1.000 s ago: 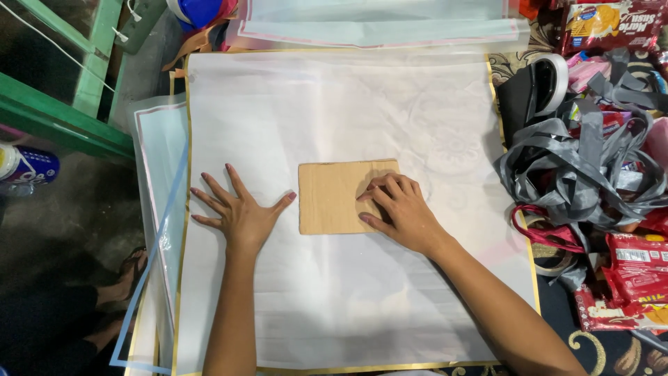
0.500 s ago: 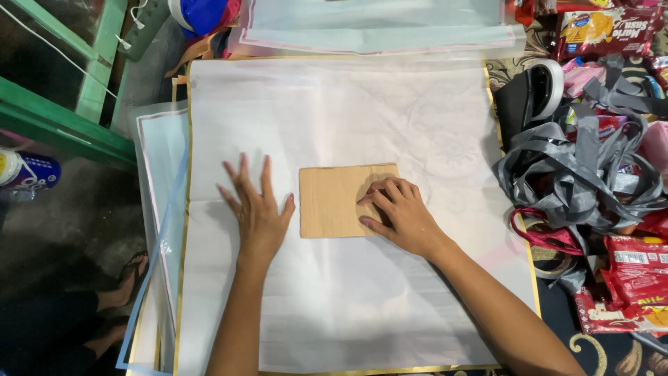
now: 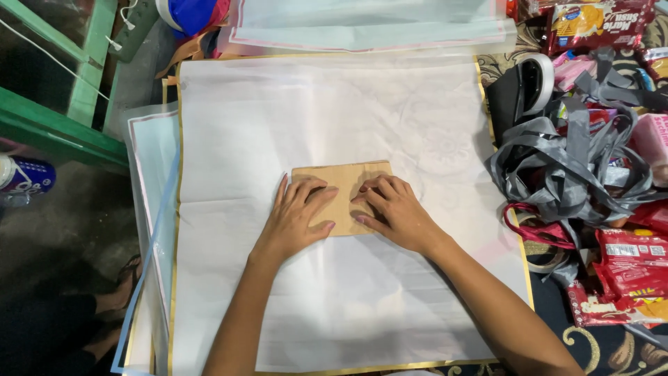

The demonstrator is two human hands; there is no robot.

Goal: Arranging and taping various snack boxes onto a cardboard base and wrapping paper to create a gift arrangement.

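Observation:
A brown cardboard rectangle (image 3: 346,178) lies flat in the middle of a large white sheet (image 3: 334,118) with a gold border. My left hand (image 3: 296,219) rests palm down on the card's left half, fingers spread. My right hand (image 3: 393,212) presses on the card's right half with bent fingers. Both hands lie on top of the card; neither grips it.
Grey ribbons (image 3: 570,163) and a tape roll (image 3: 539,83) pile at the right, with red snack packets (image 3: 626,268) below them. More pale sheets (image 3: 369,21) lie at the top and stick out at the left (image 3: 149,181). A green frame (image 3: 62,132) and a can (image 3: 24,177) stand far left.
My left hand slid right off the white sheet and onto the card's left half. My right hand stayed on the card.

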